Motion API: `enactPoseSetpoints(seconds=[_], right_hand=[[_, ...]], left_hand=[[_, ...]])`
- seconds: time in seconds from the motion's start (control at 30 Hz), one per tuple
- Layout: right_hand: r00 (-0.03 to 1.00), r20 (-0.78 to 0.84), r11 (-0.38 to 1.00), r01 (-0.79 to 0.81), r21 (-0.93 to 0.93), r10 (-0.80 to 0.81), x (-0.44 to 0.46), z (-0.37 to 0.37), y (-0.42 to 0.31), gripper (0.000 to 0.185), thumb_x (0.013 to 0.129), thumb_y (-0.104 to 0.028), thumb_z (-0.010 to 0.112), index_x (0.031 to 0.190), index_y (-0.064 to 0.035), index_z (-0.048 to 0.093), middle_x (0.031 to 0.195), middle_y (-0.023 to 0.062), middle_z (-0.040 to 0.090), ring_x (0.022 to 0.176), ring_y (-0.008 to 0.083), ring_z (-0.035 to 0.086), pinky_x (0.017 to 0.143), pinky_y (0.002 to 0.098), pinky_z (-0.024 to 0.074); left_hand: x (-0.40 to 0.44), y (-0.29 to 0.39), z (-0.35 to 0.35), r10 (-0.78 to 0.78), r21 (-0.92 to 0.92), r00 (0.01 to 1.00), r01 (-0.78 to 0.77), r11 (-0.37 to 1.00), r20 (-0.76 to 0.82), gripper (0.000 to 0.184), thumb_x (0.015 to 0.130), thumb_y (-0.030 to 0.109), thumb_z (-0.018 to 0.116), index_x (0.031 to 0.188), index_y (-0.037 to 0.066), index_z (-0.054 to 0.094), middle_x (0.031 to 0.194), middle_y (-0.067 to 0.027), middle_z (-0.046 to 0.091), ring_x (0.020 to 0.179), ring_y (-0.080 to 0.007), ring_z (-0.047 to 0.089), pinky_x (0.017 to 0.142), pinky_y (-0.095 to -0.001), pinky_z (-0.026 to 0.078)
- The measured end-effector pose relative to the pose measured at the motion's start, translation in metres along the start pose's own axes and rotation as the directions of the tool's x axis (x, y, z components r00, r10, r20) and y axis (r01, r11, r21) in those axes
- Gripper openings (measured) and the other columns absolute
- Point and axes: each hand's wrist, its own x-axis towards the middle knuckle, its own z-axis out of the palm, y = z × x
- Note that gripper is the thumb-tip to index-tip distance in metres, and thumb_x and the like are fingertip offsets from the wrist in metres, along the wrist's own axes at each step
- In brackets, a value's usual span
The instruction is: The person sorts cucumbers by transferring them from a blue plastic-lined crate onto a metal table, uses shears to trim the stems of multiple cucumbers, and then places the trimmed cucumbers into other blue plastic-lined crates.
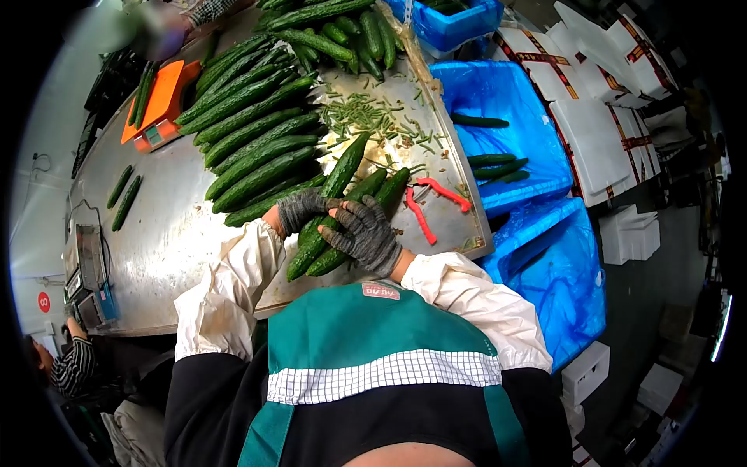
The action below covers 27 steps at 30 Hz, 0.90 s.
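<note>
Both my hands wear grey fingerless gloves. My left hand is closed on a long green cucumber that lies slanted near the table's front edge. My right hand rests with bent fingers over that cucumber and the ones beside it, its fingers wrapped round them. Two more cucumbers stick out beyond my right hand. To the left lies a long row of cucumbers, side by side. Red-handled pliers or cutters lie open to the right of my right hand.
Green trimmings are scattered on the metal table. An orange scale holds cucumbers. Blue lined crates stand right of the table, near white foam boxes. People are at the far left edge and top left.
</note>
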Motion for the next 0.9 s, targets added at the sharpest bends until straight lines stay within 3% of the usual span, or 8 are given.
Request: enactPoseSetpoints(seconds=[0.17,0.23,0.4,0.47,0.5,0.67,0.8,0.9], right_hand=[[0.995,0.085,0.999,0.041,0.024,-0.043,-0.01,0.017,0.004,0.036,0.075,-0.021,0.047,0.11,-0.023,0.053,0.116,0.007,0.046,0.11,0.0263,0.04,0.093,0.0495,0.0293],[0.989,0.142,0.999,0.052,-0.004,-0.051,-0.014,0.023,0.004,0.036,0.075,-0.021,0.047,0.11,-0.0203,0.052,0.121,0.0076,0.045,0.112,0.0262,0.039,0.093,0.049,0.0294],[0.969,0.247,0.998,-0.032,0.05,0.019,-0.016,0.022,0.007,0.04,0.074,-0.018,0.046,0.114,-0.0185,0.05,0.133,0.0021,0.036,0.121,0.0272,0.032,0.096,0.0558,0.0208],[0.962,0.272,0.999,0.005,0.037,-0.014,-0.014,0.021,0.01,0.041,0.073,-0.017,0.047,0.114,-0.0183,0.05,0.134,0.0025,0.035,0.123,0.0273,0.029,0.097,0.0574,0.0176],[0.959,0.281,0.999,0.035,-0.001,-0.034,-0.01,0.017,0.011,0.043,0.073,-0.017,0.048,0.115,-0.0181,0.049,0.136,0.0028,0.033,0.124,0.0274,0.027,0.098,0.0591,0.0143],[0.753,0.656,0.992,-0.11,0.059,0.044,0.002,-0.013,0.013,0.092,0.045,-0.033,0.076,0.128,-0.0195,0.038,0.137,0.011,0.027,0.128,0.0293,0.021,0.098,0.0615,0.0107],[0.682,0.731,0.988,-0.131,0.085,0.028,0.019,-0.024,0.011,0.091,0.049,-0.033,0.076,0.13,-0.0194,0.036,0.136,0.0112,0.027,0.128,0.031,0.02,0.1,0.0597,0.0107],[0.652,0.757,0.989,-0.134,0.062,0.041,0.022,-0.025,0.009,0.089,0.051,-0.032,0.076,0.13,-0.0197,0.036,0.137,0.0116,0.026,0.128,0.0318,0.019,0.1,0.059,0.0108]], left_hand=[[0.007,-0.024,-0.024,0.129,0.304,0.99,-0.142,0.942,0.062,0.024,0.079,0.017,0.06,0.099,0.003,0.062,0.088,-0.0037,0.064,0.078,-0.0087,0.054,0.072,-0.0261,0.044],[0.005,-0.016,-0.022,-0.117,0.178,0.992,0.124,0.976,-0.052,0.023,0.08,0.017,0.059,0.098,0.003,0.061,0.089,-0.0044,0.064,0.077,-0.0096,0.055,0.074,-0.0266,0.044],[-0.005,0.0,-0.008,-0.154,-0.245,0.975,0.112,0.963,-0.161,0.026,0.078,0.016,0.062,0.1,0.003,0.059,0.088,-0.0081,0.062,0.078,-0.0155,0.058,0.069,-0.0268,0.047],[-0.009,-0.004,-0.016,-0.019,0.186,0.984,0.052,0.981,-0.174,0.037,0.076,0.026,0.065,0.101,0.001,0.056,0.084,-0.0079,0.061,0.068,-0.0161,0.059,0.06,-0.0293,0.05],[-0.013,0.012,-0.006,-0.246,-0.02,0.928,0.251,0.968,-0.281,0.039,0.077,0.028,0.065,0.102,0.001,0.055,0.083,-0.0082,0.061,0.066,-0.0169,0.059,0.058,-0.0294,0.051],[-0.052,-0.008,-0.014,-0.093,0.068,0.905,0.133,0.989,-0.415,0.053,0.07,0.017,0.072,0.114,-0.001,0.048,0.087,-0.0083,0.058,0.071,-0.0162,0.057,0.059,-0.029,0.052],[-0.1,-0.024,-0.007,-0.085,0.153,0.83,0.2,0.968,-0.551,0.053,0.068,0.019,0.074,0.111,-0.001,0.05,0.085,-0.0067,0.057,0.069,-0.0122,0.055,0.053,-0.0239,0.046],[-0.108,-0.049,-0.004,0.092,0.584,0.738,0.445,0.679,-0.668,0.057,0.065,0.03,0.073,0.109,0.001,0.05,0.086,-0.015,0.061,0.076,-0.0243,0.059,0.067,-0.033,0.047]])
